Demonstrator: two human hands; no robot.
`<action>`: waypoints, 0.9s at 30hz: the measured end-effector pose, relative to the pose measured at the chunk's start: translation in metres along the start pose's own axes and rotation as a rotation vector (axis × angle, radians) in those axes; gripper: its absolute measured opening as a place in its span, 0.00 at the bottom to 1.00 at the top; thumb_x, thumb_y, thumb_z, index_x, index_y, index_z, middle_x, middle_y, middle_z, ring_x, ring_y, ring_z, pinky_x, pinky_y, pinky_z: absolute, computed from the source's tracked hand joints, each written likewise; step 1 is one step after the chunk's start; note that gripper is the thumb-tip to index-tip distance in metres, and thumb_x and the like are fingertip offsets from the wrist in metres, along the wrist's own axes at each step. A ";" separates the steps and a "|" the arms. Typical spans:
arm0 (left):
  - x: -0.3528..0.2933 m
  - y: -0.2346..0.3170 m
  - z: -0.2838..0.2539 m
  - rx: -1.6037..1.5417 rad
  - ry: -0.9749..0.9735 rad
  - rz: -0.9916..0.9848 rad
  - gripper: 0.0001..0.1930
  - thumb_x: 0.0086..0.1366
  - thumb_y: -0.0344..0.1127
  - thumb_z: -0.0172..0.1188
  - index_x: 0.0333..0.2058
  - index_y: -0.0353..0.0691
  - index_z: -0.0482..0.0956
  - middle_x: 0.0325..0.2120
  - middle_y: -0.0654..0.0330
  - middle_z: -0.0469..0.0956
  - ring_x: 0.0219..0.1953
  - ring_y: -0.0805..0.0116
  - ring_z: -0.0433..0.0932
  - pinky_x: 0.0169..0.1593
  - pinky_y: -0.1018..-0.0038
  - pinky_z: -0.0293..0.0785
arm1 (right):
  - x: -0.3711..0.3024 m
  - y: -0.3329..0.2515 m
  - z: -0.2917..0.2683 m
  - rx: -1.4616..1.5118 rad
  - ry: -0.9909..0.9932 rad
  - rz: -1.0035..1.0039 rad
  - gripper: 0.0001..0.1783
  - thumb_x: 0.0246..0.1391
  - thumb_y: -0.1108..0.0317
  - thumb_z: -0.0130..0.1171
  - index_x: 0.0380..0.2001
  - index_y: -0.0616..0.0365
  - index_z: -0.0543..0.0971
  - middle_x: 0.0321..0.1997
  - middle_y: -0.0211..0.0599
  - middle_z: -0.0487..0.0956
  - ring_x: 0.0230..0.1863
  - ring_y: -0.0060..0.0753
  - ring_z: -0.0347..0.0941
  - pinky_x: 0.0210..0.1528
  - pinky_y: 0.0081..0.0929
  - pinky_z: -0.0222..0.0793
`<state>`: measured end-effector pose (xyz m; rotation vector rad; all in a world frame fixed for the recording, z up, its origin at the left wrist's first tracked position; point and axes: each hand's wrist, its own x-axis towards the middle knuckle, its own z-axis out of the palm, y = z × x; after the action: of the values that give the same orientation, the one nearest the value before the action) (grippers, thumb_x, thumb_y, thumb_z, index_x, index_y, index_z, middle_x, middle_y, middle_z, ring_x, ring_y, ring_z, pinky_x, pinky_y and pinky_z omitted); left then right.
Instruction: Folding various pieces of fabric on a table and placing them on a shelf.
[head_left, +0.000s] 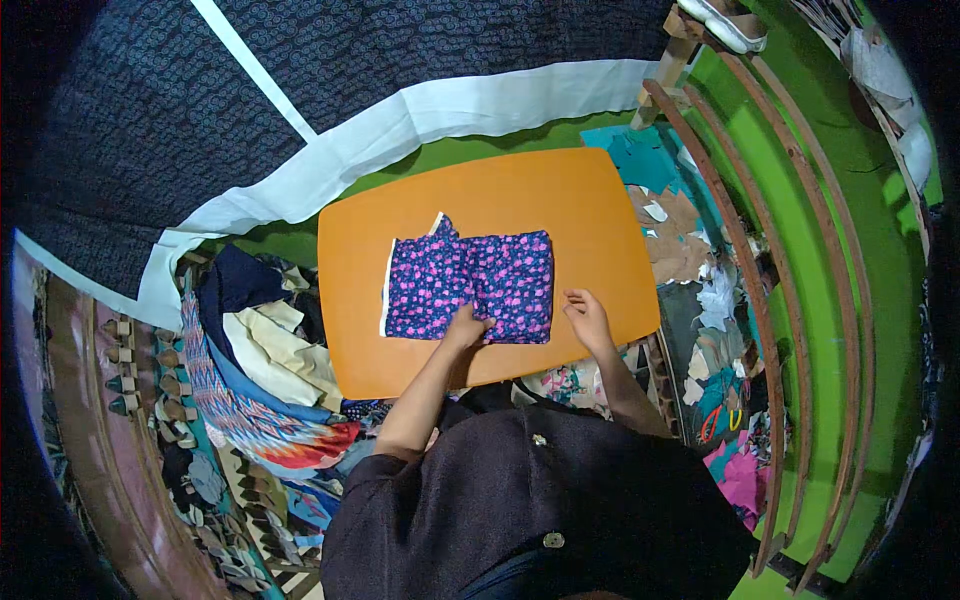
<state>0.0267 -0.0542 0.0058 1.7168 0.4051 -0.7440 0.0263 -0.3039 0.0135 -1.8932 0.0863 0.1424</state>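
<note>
A folded piece of navy cloth with a pink floral print lies on an orange table. White edging shows down its left side, and a small flap sticks up at its far edge. My left hand is at the near edge of the cloth, closed on it, thumb pointing right; some of its fingers are hidden. Just right of the cloth, my right hand hovers over or rests on the table with fingers apart and slightly bent, holding nothing.
Heaped fabrics sit left of the table, a patterned cloth among them. To the right are long wooden rails and scattered scraps. A dark curtain with a white border hangs beyond the far edge.
</note>
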 end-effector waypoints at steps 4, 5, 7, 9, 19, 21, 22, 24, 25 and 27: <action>-0.045 0.029 0.008 0.450 0.598 0.527 0.31 0.49 0.29 0.58 0.52 0.32 0.58 0.46 0.38 0.63 0.49 0.45 0.63 0.53 0.61 0.59 | 0.006 0.009 0.007 -0.050 0.013 0.098 0.22 0.46 0.68 0.54 0.45 0.66 0.66 0.45 0.50 0.71 0.45 0.40 0.70 0.45 0.29 0.65; -0.045 0.035 0.007 0.447 0.609 0.523 0.31 0.49 0.29 0.58 0.52 0.32 0.58 0.46 0.38 0.63 0.49 0.45 0.63 0.53 0.61 0.59 | 0.009 0.014 0.013 -0.045 0.034 0.113 0.23 0.46 0.67 0.54 0.46 0.66 0.66 0.45 0.51 0.71 0.46 0.41 0.70 0.46 0.30 0.65; -0.037 0.043 0.006 0.590 0.759 0.845 0.30 0.52 0.32 0.56 0.53 0.33 0.58 0.48 0.38 0.61 0.50 0.44 0.61 0.53 0.60 0.58 | 0.022 0.039 0.025 -0.086 0.066 0.139 0.24 0.46 0.67 0.55 0.46 0.67 0.64 0.41 0.48 0.72 0.42 0.37 0.70 0.43 0.27 0.66; -0.019 0.040 0.016 0.688 0.691 0.841 0.31 0.55 0.40 0.53 0.56 0.38 0.55 0.53 0.37 0.55 0.55 0.41 0.55 0.56 0.51 0.50 | 0.034 0.062 0.038 -0.149 0.138 0.185 0.26 0.46 0.69 0.56 0.47 0.69 0.62 0.33 0.43 0.75 0.35 0.29 0.72 0.38 0.22 0.66; 0.010 0.014 0.051 0.869 0.369 0.404 0.31 0.60 0.55 0.41 0.60 0.51 0.49 0.60 0.47 0.44 0.62 0.49 0.42 0.56 0.40 0.34 | 0.020 -0.012 0.031 0.428 -0.196 0.077 0.13 0.43 0.82 0.52 0.36 0.65 0.70 0.33 0.35 0.75 0.33 0.23 0.72 0.36 0.19 0.68; 0.012 0.012 0.045 0.641 0.238 0.468 0.28 0.61 0.54 0.40 0.59 0.53 0.53 0.60 0.50 0.47 0.62 0.53 0.44 0.54 0.37 0.32 | 0.021 -0.043 0.032 0.504 -0.223 0.043 0.13 0.43 0.82 0.52 0.36 0.65 0.69 0.33 0.34 0.75 0.32 0.22 0.72 0.35 0.19 0.68; 0.012 0.012 0.036 0.463 0.222 0.538 0.28 0.62 0.52 0.41 0.58 0.46 0.55 0.58 0.50 0.53 0.60 0.54 0.51 0.57 0.46 0.40 | 0.020 -0.058 0.036 0.473 -0.255 -0.008 0.13 0.43 0.81 0.53 0.35 0.65 0.69 0.31 0.34 0.74 0.30 0.20 0.70 0.33 0.18 0.67; 0.008 0.005 0.006 -0.195 0.089 0.660 0.32 0.62 0.56 0.36 0.57 0.38 0.56 0.53 0.50 0.62 0.55 0.56 0.60 0.58 0.62 0.52 | 0.014 -0.102 0.048 0.360 -0.375 -0.017 0.15 0.44 0.79 0.56 0.37 0.66 0.67 0.29 0.35 0.73 0.29 0.19 0.69 0.32 0.16 0.66; -0.012 0.013 -0.007 -0.513 0.026 0.553 0.34 0.62 0.59 0.35 0.56 0.36 0.56 0.52 0.50 0.63 0.55 0.57 0.62 0.57 0.66 0.55 | 0.010 -0.126 0.057 0.314 -0.507 0.055 0.21 0.46 0.75 0.58 0.44 0.64 0.65 0.31 0.36 0.73 0.31 0.21 0.70 0.35 0.18 0.67; -0.043 0.020 -0.043 -1.049 -0.057 0.302 0.38 0.59 0.65 0.32 0.54 0.35 0.59 0.50 0.50 0.66 0.53 0.59 0.65 0.54 0.61 0.61 | 0.011 -0.134 0.081 0.326 -0.786 -0.009 0.32 0.48 0.63 0.58 0.55 0.59 0.59 0.51 0.46 0.67 0.45 0.30 0.67 0.46 0.27 0.65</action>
<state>0.0189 -0.0136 0.0555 0.7332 0.3826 -0.2523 0.0506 -0.1843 0.1116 -1.4035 -0.4094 0.8016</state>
